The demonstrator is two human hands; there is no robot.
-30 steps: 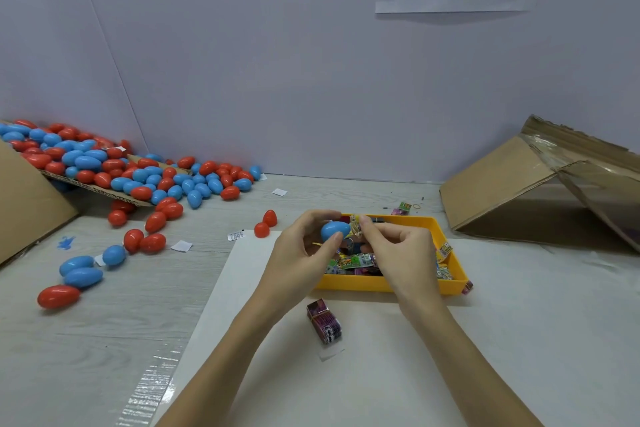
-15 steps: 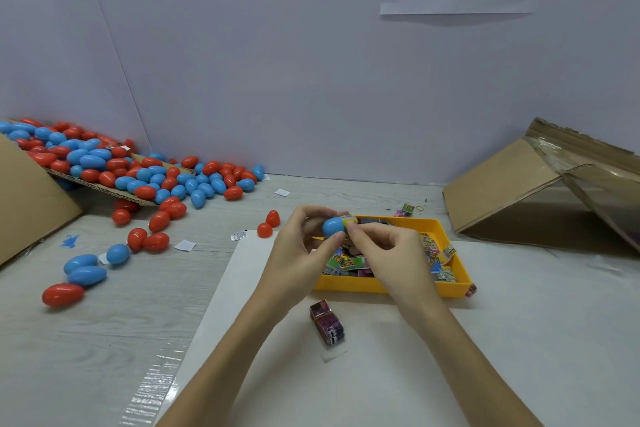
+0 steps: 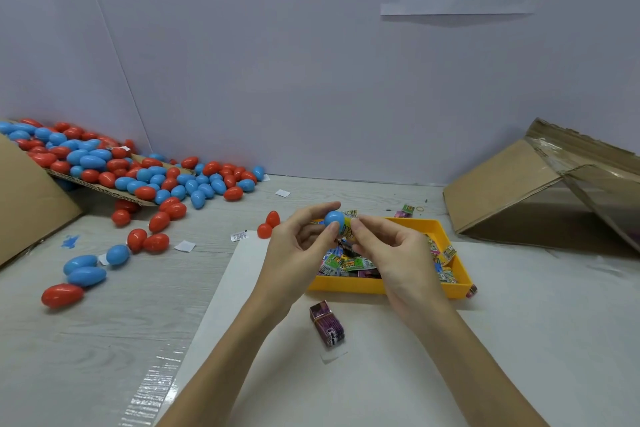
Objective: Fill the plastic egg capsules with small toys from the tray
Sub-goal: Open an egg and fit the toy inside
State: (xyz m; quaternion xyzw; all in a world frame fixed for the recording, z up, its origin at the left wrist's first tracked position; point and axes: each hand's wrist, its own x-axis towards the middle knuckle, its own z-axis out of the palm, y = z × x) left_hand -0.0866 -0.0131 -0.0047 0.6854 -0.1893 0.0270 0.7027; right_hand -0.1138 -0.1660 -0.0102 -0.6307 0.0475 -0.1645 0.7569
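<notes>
your hands have closed in on each other over the last second: the small packet that stuck out clear of the blue egg half point(image 3: 334, 219) a moment ago now sits tight against its opening, with only a sliver of yellow wrapper point(image 3: 347, 230) showing. your left hand point(image 3: 300, 253) pinches the blue egg half between thumb and fingertips, just above the near left corner of the yellow tray point(image 3: 381, 286); your right hand point(image 3: 388, 253) has its thumb and forefinger curled on the packet, pushing it in. that suggests the toy is going into the capsule, though you cannot tell how deep it sits. a purple packet point(image 3: 327, 322) lies on the white sheet point(image 3: 415, 374) near you, and the red and blue eggs point(image 3: 138, 177) stay heaped at the counter's far left.
</notes>
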